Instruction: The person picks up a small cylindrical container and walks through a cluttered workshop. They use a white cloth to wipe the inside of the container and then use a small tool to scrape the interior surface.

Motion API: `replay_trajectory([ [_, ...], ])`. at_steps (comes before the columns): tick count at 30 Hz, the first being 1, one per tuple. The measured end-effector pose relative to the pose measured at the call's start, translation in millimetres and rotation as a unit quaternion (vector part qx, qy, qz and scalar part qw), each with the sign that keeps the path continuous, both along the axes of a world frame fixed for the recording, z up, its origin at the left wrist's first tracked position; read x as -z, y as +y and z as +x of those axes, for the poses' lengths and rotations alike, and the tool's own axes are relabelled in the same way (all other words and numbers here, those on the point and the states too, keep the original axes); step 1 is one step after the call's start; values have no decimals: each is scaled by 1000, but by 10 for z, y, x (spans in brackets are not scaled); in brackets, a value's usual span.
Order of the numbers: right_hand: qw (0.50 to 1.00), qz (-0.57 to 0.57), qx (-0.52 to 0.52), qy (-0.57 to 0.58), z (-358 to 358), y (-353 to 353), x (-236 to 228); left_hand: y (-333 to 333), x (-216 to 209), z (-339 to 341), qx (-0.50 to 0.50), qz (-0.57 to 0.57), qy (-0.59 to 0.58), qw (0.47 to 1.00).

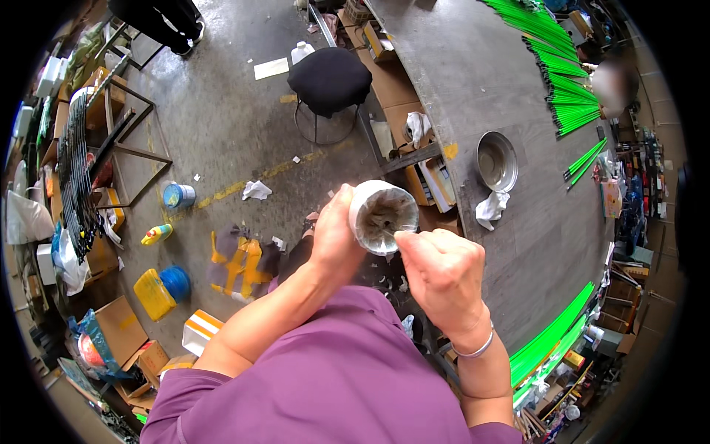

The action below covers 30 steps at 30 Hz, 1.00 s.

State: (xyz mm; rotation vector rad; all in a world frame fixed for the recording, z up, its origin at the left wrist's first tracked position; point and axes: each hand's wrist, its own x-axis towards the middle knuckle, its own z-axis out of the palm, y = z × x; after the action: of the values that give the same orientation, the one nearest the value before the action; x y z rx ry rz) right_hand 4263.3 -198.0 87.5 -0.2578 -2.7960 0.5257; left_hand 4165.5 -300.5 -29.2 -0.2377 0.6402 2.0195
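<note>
My left hand (333, 235) is wrapped round a white cup-like container (363, 195), tilted so its open mouth faces me. Its inside is coated with grey-brown residue, and a wrinkled, shiny lining shows near the rim. At the right side of that rim, my right hand (444, 275) is closed in a pinch. A thin pale strand or stick seems to run from its fingertips into the mouth; what it is I cannot make out. Both hands are in front of my body, beside the left edge of the grey table (481, 81).
On the table are a metal bowl (509, 175), crumpled white paper (491, 210) and bundles of green rods (573, 107). A black stool (329, 80) stands on the floor ahead. At left are a blue can (185, 195), a yellow bottle (157, 234) and a rack of black rods (78, 163).
</note>
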Motion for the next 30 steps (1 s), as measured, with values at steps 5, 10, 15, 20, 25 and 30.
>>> replay_trajectory([
  [5,1000,-1,14,-4,35,10,-57,0,8,22,-17,-3,-7,1000],
  [10,1000,24,19,3,92,34,-47,15,-36,1,-6,-34,-7,999],
  [15,998,65,2,-13,41,68,34,17,-133,16,-4,-46,-13,999],
  [20,997,77,4,-4,16,38,-1,12,-74,15,-4,-28,14,1000],
  [25,997,77,4,0,41,33,-144,37,-35,-6,-28,-38,3,999],
  [30,998,57,-12,-8,157,3,-38,11,-98,21,-23,-59,7,998],
])
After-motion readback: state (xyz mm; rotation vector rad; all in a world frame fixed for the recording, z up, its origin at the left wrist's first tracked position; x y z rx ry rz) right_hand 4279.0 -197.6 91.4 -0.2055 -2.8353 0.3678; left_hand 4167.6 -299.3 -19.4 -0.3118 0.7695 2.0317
